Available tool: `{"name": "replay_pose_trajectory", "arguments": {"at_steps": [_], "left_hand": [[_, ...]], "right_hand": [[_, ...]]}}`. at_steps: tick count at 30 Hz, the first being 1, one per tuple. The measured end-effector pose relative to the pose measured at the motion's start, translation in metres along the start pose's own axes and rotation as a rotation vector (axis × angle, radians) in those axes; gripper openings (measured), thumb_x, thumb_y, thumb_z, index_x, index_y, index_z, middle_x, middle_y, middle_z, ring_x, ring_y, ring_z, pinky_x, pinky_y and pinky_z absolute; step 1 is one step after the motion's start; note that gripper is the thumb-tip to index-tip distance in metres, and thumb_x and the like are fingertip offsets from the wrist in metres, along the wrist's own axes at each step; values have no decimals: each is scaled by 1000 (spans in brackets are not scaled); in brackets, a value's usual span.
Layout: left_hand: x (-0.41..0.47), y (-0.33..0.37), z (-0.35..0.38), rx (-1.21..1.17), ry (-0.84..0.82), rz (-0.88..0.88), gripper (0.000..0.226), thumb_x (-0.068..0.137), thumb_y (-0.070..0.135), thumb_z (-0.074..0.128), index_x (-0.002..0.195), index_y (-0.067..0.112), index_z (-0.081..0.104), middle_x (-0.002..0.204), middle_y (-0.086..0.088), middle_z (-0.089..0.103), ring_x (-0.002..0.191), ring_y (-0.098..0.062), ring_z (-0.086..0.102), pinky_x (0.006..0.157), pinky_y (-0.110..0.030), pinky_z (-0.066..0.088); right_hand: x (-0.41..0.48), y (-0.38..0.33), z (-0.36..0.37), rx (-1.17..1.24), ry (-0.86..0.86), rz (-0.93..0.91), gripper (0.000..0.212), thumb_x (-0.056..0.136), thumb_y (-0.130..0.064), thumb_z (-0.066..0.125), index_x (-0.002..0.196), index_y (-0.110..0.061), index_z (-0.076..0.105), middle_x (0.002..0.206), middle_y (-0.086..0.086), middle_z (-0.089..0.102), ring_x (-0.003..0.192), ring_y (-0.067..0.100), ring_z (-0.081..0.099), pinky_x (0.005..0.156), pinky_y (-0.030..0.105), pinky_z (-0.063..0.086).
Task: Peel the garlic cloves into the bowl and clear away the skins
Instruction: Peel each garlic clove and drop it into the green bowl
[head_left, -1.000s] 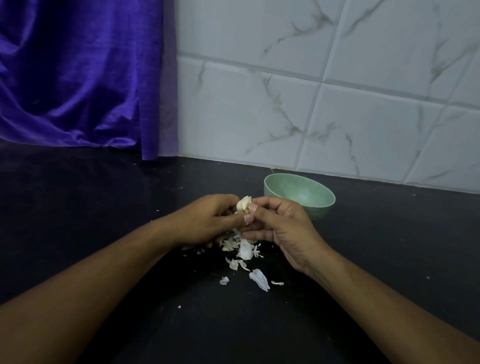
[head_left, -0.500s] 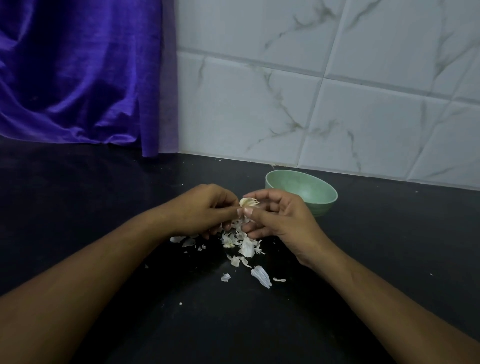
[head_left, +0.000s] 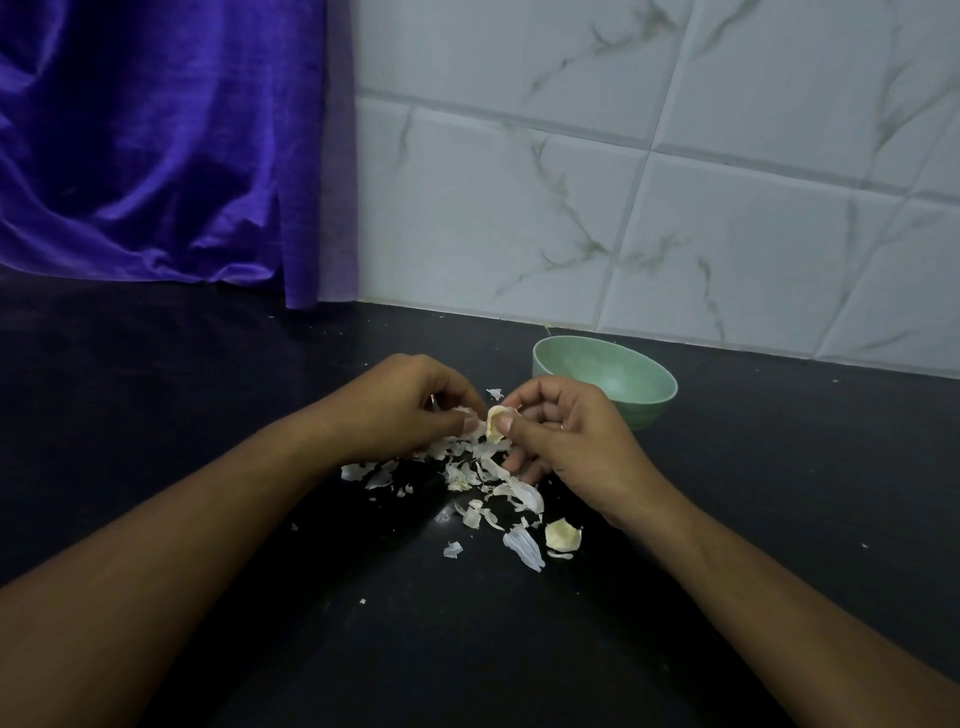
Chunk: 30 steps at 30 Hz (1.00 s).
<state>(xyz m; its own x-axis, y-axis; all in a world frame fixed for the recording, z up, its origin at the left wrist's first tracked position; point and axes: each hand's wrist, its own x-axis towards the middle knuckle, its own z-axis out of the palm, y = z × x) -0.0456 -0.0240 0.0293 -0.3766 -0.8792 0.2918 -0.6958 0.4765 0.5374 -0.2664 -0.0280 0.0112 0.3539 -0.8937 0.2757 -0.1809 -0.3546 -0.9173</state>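
Just beside the round pale-green bowl (head_left: 655, 415), left hand (head_left: 410, 405) and right hand (head_left: 571, 441) pinch one pale half-skinned garlic clove (head_left: 496, 417) above scattered papery white skins (head_left: 519, 493), likely keeping scraps outside it.

Marbled white tile wall (head_left: 675, 218), purple curtain (head_left: 156, 145), black counter (head_left: 156, 389).

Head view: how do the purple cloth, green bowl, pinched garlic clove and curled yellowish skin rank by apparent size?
1. purple cloth
2. green bowl
3. garlic clove and yellowish skin look alike; the clove is partly hidden, so these are unranked.
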Motion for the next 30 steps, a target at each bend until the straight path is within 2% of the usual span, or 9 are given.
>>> {"name": "replay_pose_trajectory", "arguments": {"at_steps": [2, 5, 7, 10, 13, 16, 19, 25, 30], "left_hand": [[-1, 0, 0, 23, -5, 8, 17, 95, 25, 75, 106, 36, 77, 76, 31, 69, 59, 5, 62, 58, -11, 44], [-2, 4, 1, -11, 17, 43, 20, 89, 38, 80, 109, 37, 76, 93, 26, 74, 60, -7, 64, 58, -23, 51], [-1, 5, 4, -51, 24, 64, 23, 87, 46, 80, 106, 35, 76, 87, 25, 73, 57, -7, 58, 55, -21, 45], [0, 3, 8, 26, 25, 82, 12, 86, 41, 83, 91, 37, 71, 77, 20, 69, 61, 1, 56, 57, -17, 40], [0, 2, 6, 68, 29, 69, 13, 85, 44, 82, 90, 37, 73, 83, 23, 70, 68, -1, 62, 63, -25, 48], [-2, 8, 8, 106, 38, 92, 34, 80, 51, 84, 108, 33, 75, 95, 17, 70, 70, 2, 58, 62, -18, 43], [-3, 16, 12, 128, 34, 144, 36, 81, 47, 85, 111, 31, 74, 100, 13, 67, 73, 7, 55, 62, -11, 39], [-5, 16, 12, 104, -28, 72, 31, 80, 40, 89, 106, 30, 76, 91, 10, 70, 67, 6, 57, 62, -11, 42], [-2, 12, 13, 103, 2, 50, 22, 83, 36, 86, 102, 32, 76, 86, 13, 70, 66, -2, 59, 61, -14, 42]], "right_hand": [[-1, -2, -1, -57, 6, -24, 8, 96, -10, 72, 101, -6, 67, 76, 14, 71, 57, 25, 68, 48, 30, 52], [-1, -2, -3, -127, -1, -38, 7, 96, -12, 74, 100, -9, 70, 75, 15, 71, 53, 22, 65, 45, 28, 49], [-1, -3, -4, -140, -41, -30, 7, 95, -12, 74, 101, -9, 69, 73, 14, 71, 53, 22, 65, 44, 27, 49], [0, -7, -8, -113, -140, -10, 10, 97, -7, 70, 106, -9, 67, 79, 16, 71, 55, 25, 68, 44, 27, 49], [0, -12, -18, -261, -171, -6, 5, 97, -17, 72, 101, -15, 70, 81, 7, 69, 51, 19, 64, 40, 25, 44], [-2, -20, -29, -402, -288, 67, 21, 95, -35, 74, 94, -15, 71, 73, 0, 66, 46, 12, 53, 40, 22, 36], [-6, -31, -39, -381, -443, 184, 36, 87, -44, 79, 98, -10, 71, 73, 6, 65, 44, 12, 46, 40, 19, 30], [-14, -40, -56, -415, -775, 335, 31, 84, -17, 84, 109, -11, 68, 81, 12, 63, 46, 11, 46, 36, 19, 31], [-13, -38, -51, -485, -767, 296, 27, 84, -13, 84, 106, -12, 69, 78, 8, 58, 51, 12, 52, 41, 21, 36]]}}
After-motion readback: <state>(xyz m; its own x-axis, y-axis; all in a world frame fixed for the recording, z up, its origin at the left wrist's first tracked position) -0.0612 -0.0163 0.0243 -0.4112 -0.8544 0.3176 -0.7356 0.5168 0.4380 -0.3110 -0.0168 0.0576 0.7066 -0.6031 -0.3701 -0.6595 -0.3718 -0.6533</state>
